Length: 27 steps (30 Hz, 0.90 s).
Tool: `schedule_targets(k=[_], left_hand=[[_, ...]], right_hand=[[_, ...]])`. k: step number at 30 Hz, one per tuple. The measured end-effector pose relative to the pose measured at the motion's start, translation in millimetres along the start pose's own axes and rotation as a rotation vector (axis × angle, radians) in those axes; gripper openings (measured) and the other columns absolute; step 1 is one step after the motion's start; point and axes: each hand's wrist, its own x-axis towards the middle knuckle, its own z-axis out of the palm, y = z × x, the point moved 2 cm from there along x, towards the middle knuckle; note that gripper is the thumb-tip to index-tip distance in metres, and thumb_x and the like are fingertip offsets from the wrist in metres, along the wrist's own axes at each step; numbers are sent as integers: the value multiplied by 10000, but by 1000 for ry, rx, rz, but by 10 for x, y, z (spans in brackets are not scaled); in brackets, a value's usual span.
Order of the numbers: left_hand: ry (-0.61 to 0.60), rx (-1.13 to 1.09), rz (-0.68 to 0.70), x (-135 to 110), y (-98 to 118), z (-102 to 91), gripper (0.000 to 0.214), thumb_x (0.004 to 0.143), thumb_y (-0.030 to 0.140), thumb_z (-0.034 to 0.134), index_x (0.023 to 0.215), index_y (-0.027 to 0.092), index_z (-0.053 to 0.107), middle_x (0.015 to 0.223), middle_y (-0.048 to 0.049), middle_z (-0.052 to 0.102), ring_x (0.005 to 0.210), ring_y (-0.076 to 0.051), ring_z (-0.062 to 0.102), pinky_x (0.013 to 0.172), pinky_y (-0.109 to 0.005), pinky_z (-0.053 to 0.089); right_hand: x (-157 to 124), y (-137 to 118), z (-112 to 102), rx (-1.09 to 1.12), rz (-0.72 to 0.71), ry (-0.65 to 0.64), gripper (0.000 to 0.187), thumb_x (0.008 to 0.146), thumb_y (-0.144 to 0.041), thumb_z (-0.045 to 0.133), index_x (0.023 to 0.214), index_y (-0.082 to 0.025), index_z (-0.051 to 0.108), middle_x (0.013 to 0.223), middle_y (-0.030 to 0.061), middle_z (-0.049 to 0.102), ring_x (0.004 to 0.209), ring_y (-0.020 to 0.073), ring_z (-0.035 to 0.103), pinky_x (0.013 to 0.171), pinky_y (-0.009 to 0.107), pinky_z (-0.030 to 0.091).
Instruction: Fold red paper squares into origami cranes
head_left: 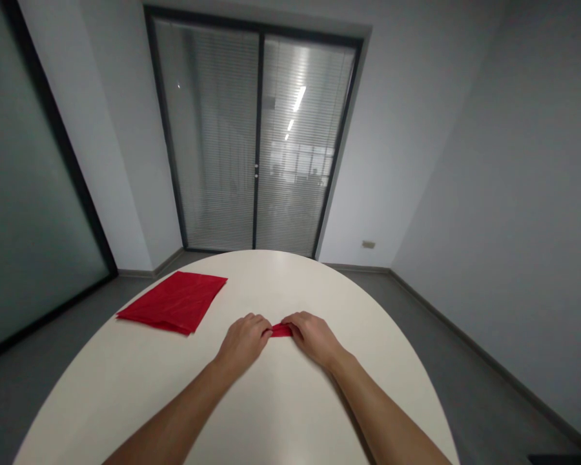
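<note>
From where I stand, the round table (271,407) fills the space before the person. By the table's left edge lies a flat, layered red square (177,300), perhaps put there to spare the forearms. Near the table's middle, the left hand (246,339) and right hand (315,336) sit close but apart, fingers closed on opposite ends of a small red piece (281,330), seemingly to keep it taut.

Left forearm (184,407): I record it bare, angled inward from lower left | left hand (244,338): back upward, fingers curled, pinching | right forearm (385,413): bare, angled inward from lower right | right hand (315,336): back upward, fingers bent, pinching | I have both hands near, not touching.
</note>
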Motion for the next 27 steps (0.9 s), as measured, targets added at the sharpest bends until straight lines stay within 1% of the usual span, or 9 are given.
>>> schedule_targets(k=[5,8,10,13,17,20,23,25,27], left_hand=[[41,-62,-31,-11,-15,52,162,957,166,567,956,206,725,969,-46,743,947,-230,650,841,-342,474],[54,-88,-33,-9,-13,53,170,935,132,561,945,207,714,972,-43,735,941,-220,647,845,-336,472],[56,-104,-29,-7,-7,43,184,922,110,551,927,209,705,962,-38,730,935,-214,646,840,-330,470],[56,-114,-31,-5,6,22,195,904,86,541,914,211,690,947,-31,725,920,-210,645,825,-321,467],[43,-118,-55,-6,21,5,210,894,72,534,946,215,678,939,-24,721,895,-199,650,799,-306,458],[36,-111,-55,-6,26,6,233,904,78,528,991,223,688,957,-26,724,906,-199,658,806,-301,459],[33,-93,-26,-11,32,11,204,936,139,548,1024,224,712,992,-42,727,935,-214,666,834,-314,471],[33,-79,2,-15,43,9,192,961,199,559,1054,228,725,1009,-49,730,947,-225,668,844,-328,481],[29,-65,23,-15,58,0,203,977,220,553,1073,232,731,1019,-51,735,956,-230,668,853,-338,487]], right_hand=[[-8,3,20,30,-21,44,260,937,-116,521,1054,-213,731,1025,59,743,995,209,647,892,304,491],[-5,-2,25,74,-49,85,219,937,-115,531,1004,-202,720,1062,68,738,1041,212,635,924,313,482],[2,-14,21,92,-66,88,198,927,-108,544,981,-198,713,1076,70,744,1060,215,640,941,322,474],[13,-34,4,80,-79,79,178,913,-104,572,949,-206,713,1031,52,757,1024,217,659,937,338,454],[17,-28,-6,57,-59,93,178,902,-113,616,976,-232,726,996,22,767,978,212,669,932,357,421],[20,0,20,73,-38,88,223,897,-102,619,1039,-243,716,1030,13,774,970,208,681,941,364,411],[30,14,47,90,-27,97,250,893,-99,619,1079,-242,705,1060,20,776,971,206,690,945,356,419],[40,1,56,98,-28,111,232,899,-116,628,1083,-238,698,1036,24,779,954,204,693,939,348,428],[47,-30,58,110,-36,121,210,905,-131,640,1081,-235,687,999,22,782,927,199,696,931,343,434]])
